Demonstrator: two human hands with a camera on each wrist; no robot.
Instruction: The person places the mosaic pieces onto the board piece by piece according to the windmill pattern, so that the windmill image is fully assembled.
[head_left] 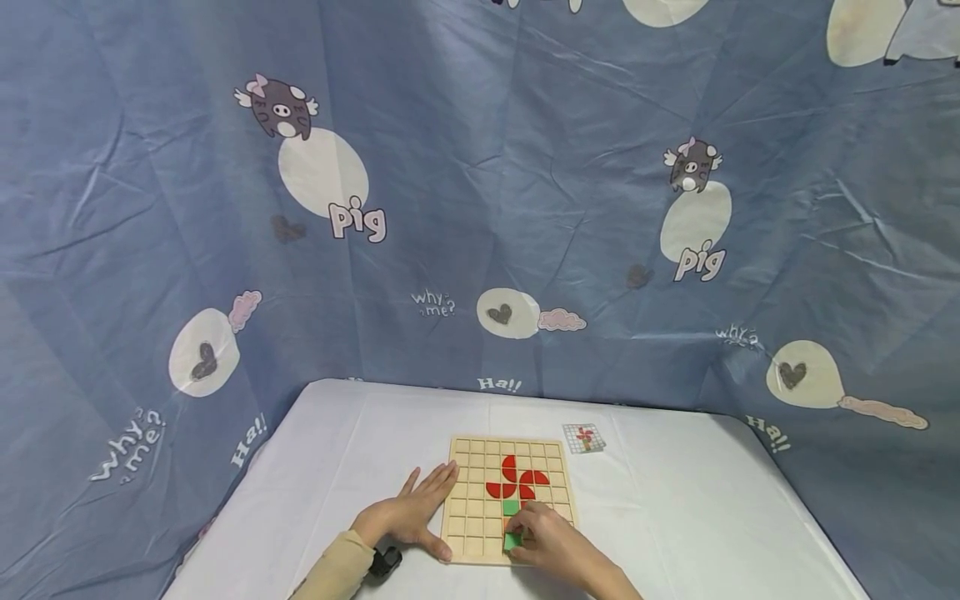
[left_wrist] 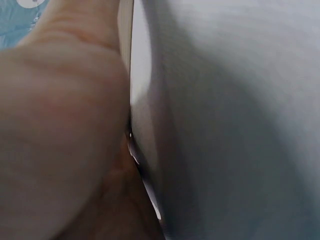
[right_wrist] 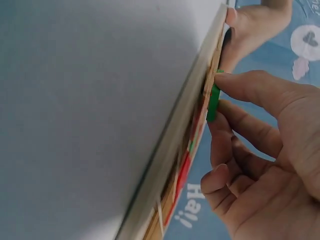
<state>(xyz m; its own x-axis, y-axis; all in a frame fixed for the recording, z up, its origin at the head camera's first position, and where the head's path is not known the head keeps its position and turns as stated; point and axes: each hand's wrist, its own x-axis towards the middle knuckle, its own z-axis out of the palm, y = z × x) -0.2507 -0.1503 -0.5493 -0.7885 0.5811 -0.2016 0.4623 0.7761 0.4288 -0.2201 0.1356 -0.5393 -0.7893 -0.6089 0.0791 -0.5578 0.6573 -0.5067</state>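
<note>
A wooden grid board (head_left: 471, 477) lies on the white table. My right hand (head_left: 553, 543) pinches a green square block (right_wrist: 213, 102) between thumb and index finger, over the lower middle of the grid; its other fingers curl loosely. Spread against the board's left edge, my left hand (head_left: 411, 515) has fingertips and thumb touching the frame. Several red curved pieces (head_left: 510, 468) form a pinwheel in the grid. Below them sits another green square (head_left: 511, 507), with an orange piece (head_left: 507, 524) under it, partly hidden by my right hand. The left wrist view shows mostly palm and table.
A small card (head_left: 583, 438) with a gridded pinwheel picture lies right of the board's top corner. White cloth (head_left: 667, 500) covers the table. Behind it hangs a blue curtain (head_left: 465, 208) with pig prints. A black band (head_left: 386, 562) is on the left wrist.
</note>
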